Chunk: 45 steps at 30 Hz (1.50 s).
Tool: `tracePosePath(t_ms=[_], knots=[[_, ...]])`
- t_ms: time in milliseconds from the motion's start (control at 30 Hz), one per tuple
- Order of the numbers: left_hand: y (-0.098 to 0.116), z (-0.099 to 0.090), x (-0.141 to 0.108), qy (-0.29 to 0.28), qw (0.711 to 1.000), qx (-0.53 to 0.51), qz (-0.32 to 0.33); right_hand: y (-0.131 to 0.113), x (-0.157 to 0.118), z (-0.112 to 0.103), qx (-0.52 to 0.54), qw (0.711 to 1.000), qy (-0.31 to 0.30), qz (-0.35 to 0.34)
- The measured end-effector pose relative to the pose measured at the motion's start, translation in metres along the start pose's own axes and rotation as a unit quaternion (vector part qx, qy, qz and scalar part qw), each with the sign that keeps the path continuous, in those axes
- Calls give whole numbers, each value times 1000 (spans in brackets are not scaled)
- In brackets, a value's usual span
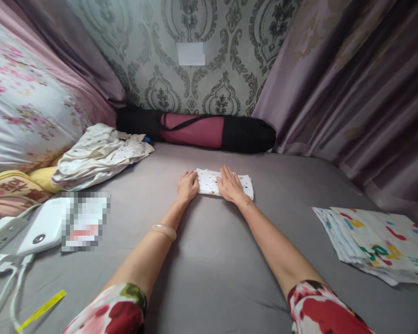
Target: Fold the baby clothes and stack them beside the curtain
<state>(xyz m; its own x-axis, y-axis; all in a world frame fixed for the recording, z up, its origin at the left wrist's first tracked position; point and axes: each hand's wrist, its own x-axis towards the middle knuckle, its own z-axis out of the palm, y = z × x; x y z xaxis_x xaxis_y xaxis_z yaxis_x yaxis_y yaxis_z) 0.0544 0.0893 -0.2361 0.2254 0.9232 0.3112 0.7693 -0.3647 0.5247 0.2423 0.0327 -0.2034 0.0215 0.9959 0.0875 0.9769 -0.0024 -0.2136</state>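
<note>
A small folded white cloth (208,182) with a scattered print of little coloured marks lies on the grey bed sheet. My right hand (231,184) rests flat across its middle, fingers stretched out. At the cloth's left edge is my left hand (188,185), its fingers extended and touching the edge or the sheet beside it. Neither hand grips anything. What is under the palms is hidden.
A black and maroon long bag (195,131) lies along the wall. Crumpled printed clothes (101,155) sit at the left, near a white power bank (45,225), a power strip (5,232) and cables. Folded cloths with coloured prints (383,241) lie at the right, below purple curtains (341,93).
</note>
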Motion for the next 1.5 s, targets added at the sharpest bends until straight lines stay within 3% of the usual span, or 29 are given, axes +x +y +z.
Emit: tracePosePath(t_ms=[167,467,600,800,900,1067,1367,1500], knots=[[-1,-2,1,-2,1000,-8,9,-18,-4,8,8,1000,-16,-20],[5,-6,1,3,1000,-20,19,-20,5,5,-2,999,-25,-24],[5,-8,0,23,996,-86,11,-35,6,5,3,999,-7,-48],[4,-14,-1,83,964,-239,-81,-40,5,8,1,998,-33,-44],[6,-19,-2,99,955,-258,-109,-42,14,10,-7,998,-37,-47],[9,-27,-2,109,946,-271,-141,-64,21,17,-9,998,9,-61],[2,-18,2,118,940,-285,-142,-78,26,21,-9,998,-13,-58],[3,-19,1,116,939,-290,-144,-96,32,25,-3,998,-5,-58]])
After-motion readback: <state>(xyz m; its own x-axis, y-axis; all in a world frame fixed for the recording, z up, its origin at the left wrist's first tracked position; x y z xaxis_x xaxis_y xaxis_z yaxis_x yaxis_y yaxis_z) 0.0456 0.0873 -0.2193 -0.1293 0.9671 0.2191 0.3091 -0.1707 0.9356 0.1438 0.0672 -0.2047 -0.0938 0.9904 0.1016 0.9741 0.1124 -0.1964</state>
